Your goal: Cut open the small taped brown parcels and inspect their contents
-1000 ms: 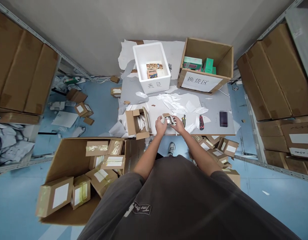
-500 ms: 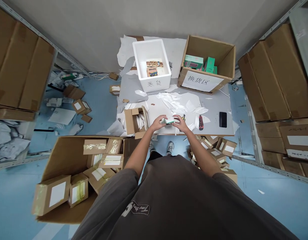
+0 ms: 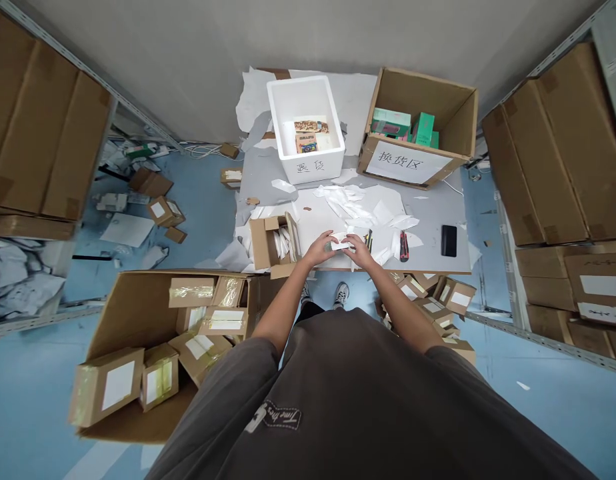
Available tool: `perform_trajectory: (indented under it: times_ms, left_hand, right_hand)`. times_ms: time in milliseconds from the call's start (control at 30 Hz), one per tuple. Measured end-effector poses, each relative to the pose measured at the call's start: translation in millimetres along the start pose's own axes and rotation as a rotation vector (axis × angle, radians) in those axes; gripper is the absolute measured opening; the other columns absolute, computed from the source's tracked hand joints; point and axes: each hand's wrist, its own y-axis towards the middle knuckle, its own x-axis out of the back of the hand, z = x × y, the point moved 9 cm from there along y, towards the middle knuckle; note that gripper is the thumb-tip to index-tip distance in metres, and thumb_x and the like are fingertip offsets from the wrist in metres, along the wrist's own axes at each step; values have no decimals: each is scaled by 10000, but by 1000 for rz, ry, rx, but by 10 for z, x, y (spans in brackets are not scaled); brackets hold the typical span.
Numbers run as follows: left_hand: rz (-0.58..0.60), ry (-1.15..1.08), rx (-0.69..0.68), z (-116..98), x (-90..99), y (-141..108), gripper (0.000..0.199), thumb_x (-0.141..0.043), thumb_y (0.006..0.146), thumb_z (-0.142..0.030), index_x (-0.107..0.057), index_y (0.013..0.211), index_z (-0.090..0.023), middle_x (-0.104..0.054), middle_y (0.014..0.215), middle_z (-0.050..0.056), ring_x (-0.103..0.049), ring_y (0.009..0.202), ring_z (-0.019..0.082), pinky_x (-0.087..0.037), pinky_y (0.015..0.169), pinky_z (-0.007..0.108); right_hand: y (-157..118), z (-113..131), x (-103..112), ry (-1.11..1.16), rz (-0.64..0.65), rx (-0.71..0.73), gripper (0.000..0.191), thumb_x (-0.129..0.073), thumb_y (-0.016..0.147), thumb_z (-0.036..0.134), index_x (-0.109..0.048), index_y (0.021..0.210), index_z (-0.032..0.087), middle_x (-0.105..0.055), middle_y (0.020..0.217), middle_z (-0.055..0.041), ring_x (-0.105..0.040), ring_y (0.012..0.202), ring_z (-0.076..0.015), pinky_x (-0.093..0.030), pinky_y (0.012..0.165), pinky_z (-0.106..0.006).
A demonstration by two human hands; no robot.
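Between both hands, above the table's near edge, is a small box (image 3: pixel 341 241) with a white face turned up. My left hand (image 3: pixel 320 250) grips its left end and my right hand (image 3: pixel 359 251) its right end, fingers curled round it. Left of the hands stands an opened cardboard box (image 3: pixel 261 244) with crumpled white paper (image 3: pixel 283 243) inside. Just right of my right hand lie a slim dark and yellow tool (image 3: pixel 369 239), partly hidden, and a red and black utility knife (image 3: pixel 404 246).
A white foam bin (image 3: pixel 308 169) and a large carton (image 3: pixel 408 165) with green boxes stand at the back of the table (image 3: pixel 435 210). A black phone (image 3: pixel 449 241) lies at right. A big carton (image 3: pixel 108 320) of taped parcels sits on the floor at left; more parcels (image 3: pixel 455 295) lie at right.
The small box has been turned in my hands: its green and white side showed before, and a plain white face shows now. Both hands stay in nearly the same place.
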Motion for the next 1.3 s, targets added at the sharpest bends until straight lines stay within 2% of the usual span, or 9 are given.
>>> perform_trajectory:
  times_ms: [167, 267, 467, 667, 867, 1000, 1100, 1200, 1300]
  left_hand:
    - [-108, -75, -8, 127, -43, -46, 687, -925, 738, -302, -648, 1363, -240, -368, 1768, 165, -408, 1630, 366, -436, 1273, 501]
    - [-221, -234, 67, 328, -140, -5, 947, -943, 695, -304, -496, 1527, -238, -446, 1693, 188, -499, 1551, 353, -485, 1221, 497]
    - [-268, -389, 124, 677, -474, 162, 887, -920, 654, -240, -539, 1455, -217, -636, 1463, 144, -647, 1354, 312, -545, 1134, 430]
    - [-244, -375, 133, 837, -481, 209, 812, -918, 675, -242, -570, 1408, -212, -690, 1392, 127, -678, 1293, 305, -554, 1113, 424]
    - [-214, -340, 103, 655, -370, 229, 875, -957, 673, -299, -565, 1449, -207, -676, 1380, 141, -659, 1322, 331, -526, 1168, 504]
    - [-169, -270, -21, 291, -192, 111, 1023, -984, 712, -401, -473, 1578, -214, -524, 1615, 193, -529, 1519, 356, -428, 1280, 537]
    - [-152, -147, -78, 65, -2, -2, 766, -914, 829, -465, -599, 1485, -229, -379, 1760, 171, -364, 1650, 367, -333, 1352, 534]
    - [-66, -35, -111, -48, 60, -45, 356, -807, 938, -435, -761, 1239, -250, -465, 1728, 117, -328, 1669, 367, -305, 1368, 576]
    - [-12, 10, -113, -53, 45, -53, 225, -742, 986, -415, -794, 1143, -263, -538, 1679, 91, -386, 1642, 344, -331, 1362, 582]
  right_hand:
    - [-44, -214, -8, 106, -4, -70, 730, -888, 768, 503, -648, 1430, 312, -519, 1592, -151, -583, 1414, -368, -595, 1082, -564]
    - [-7, -504, -65, 216, -20, -203, 981, -881, 711, 423, -457, 1593, 351, -492, 1628, -154, -604, 1388, -353, -578, 1102, -573]
    - [212, -853, -352, 290, 65, -250, 1048, -898, 654, 418, -447, 1592, 291, -539, 1599, -175, -576, 1423, -383, -553, 1141, -580]
    - [305, -842, -392, 248, 68, -208, 966, -913, 651, 445, -538, 1515, 234, -638, 1498, -182, -611, 1387, -384, -541, 1163, -562]
    - [299, -627, -351, 177, 26, -236, 921, -926, 631, 424, -583, 1452, 188, -730, 1332, -181, -684, 1256, -392, -591, 1087, -546]
    - [284, -506, -356, 167, 12, -238, 876, -918, 641, 391, -595, 1427, 178, -723, 1344, -201, -685, 1244, -391, -603, 1064, -545]
    - [287, -500, -373, 188, 5, -226, 846, -907, 662, 410, -598, 1424, 212, -717, 1373, -182, -675, 1250, -380, -585, 1085, -559]
    - [291, -553, -398, 212, 7, -227, 875, -919, 654, 433, -588, 1443, 249, -701, 1403, -149, -647, 1299, -382, -565, 1109, -568]
    - [250, -575, -395, 230, 13, -236, 974, -943, 626, 440, -557, 1504, 268, -651, 1475, -139, -619, 1348, -380, -528, 1158, -572]
